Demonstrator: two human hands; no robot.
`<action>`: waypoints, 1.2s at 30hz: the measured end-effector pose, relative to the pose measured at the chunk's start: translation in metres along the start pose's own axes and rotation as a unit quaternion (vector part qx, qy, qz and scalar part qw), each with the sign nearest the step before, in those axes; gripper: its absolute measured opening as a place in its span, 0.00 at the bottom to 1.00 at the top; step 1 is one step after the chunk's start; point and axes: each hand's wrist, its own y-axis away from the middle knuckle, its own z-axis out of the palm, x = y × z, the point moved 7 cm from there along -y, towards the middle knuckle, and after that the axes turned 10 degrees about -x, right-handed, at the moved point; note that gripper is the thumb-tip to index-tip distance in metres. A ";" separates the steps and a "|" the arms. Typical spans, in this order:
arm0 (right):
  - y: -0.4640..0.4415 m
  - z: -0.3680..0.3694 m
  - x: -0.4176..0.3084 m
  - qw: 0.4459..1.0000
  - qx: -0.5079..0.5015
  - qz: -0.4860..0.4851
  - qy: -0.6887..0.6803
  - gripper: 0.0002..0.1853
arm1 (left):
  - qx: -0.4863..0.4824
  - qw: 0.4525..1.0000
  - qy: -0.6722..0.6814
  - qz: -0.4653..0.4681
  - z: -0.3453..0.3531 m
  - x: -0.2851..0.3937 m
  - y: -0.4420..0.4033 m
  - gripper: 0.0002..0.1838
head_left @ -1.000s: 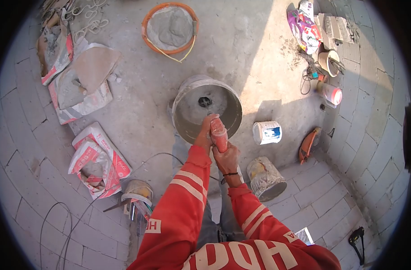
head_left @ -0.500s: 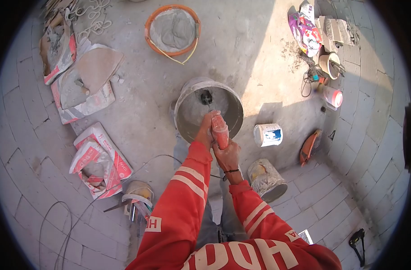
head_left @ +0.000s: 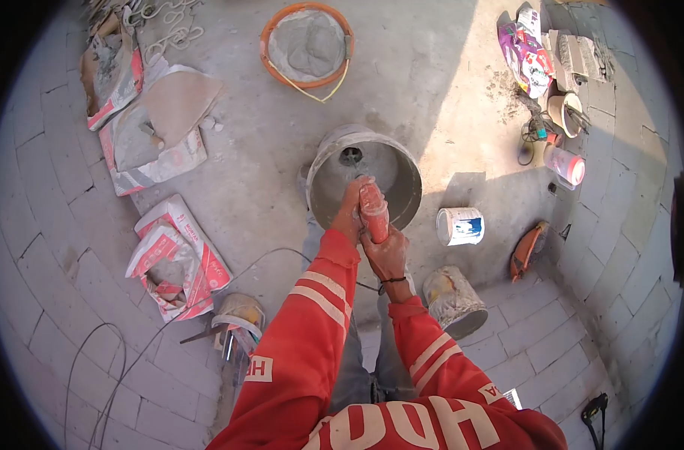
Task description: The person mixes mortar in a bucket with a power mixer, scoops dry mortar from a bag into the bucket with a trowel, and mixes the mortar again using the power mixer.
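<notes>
A red, dust-covered power drill (head_left: 373,211) with a mixing paddle (head_left: 350,156) points down into a large bucket (head_left: 406,184). My left hand (head_left: 348,215) is closed around the front part of the drill, on its left side. Behind it, my right hand (head_left: 387,256) grips the rear of the drill, a dark band on the wrist. The paddle head is at the far inner side of the bucket, above or in a grey mix; I cannot tell how deep. Pale grey residue coats the bucket's inner wall.
An orange bucket (head_left: 265,54) of grey mix stands ahead. Torn mortar bags (head_left: 207,251) lie left, near a trailing cable (head_left: 143,349) and a tool bucket (head_left: 239,310). To the right are a paint-stained white bucket (head_left: 450,226), a dirty bucket (head_left: 450,296) and an orange-and-dark object (head_left: 528,251).
The whole view has shifted slightly, so the surroundings sit further right. Within the bucket, the drill and paddle have moved a little to the left. Both hands keep their grip.
</notes>
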 end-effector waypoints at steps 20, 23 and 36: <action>0.005 -0.006 0.008 1.000 -0.026 0.014 0.004 0.20 | 0.014 0.999 -0.001 -0.035 0.014 -0.009 0.005 0.15; -0.001 -0.013 0.013 1.000 -0.006 0.014 -0.004 0.20 | -0.001 1.000 -0.028 0.014 0.018 -0.007 -0.008 0.16; 0.007 -0.031 0.025 0.998 0.013 0.045 0.049 0.21 | -0.169 0.973 -0.152 0.048 0.014 -0.051 -0.026 0.16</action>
